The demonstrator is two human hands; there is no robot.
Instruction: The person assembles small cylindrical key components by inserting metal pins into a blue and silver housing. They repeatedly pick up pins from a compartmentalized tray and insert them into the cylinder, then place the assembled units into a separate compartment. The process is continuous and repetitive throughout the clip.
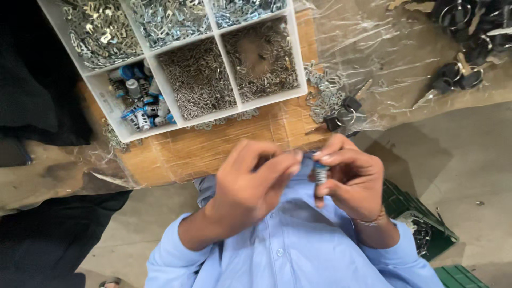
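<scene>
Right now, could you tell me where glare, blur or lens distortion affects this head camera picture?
Head view: glare streaks the crinkled clear plastic sheet; the white compartmented plastic tray leans and bows from wide-angle distortion; the left hand and right hand, close to the lens, look soft, so the small silver-and-blue cylinder shows little detail.

Far side blocked by white divided tray (303,69) on cardboard (213,146), keys (341,109) heaped at its right, bare cardboard strip left open nearer, green crates (421,213) at right.
</scene>
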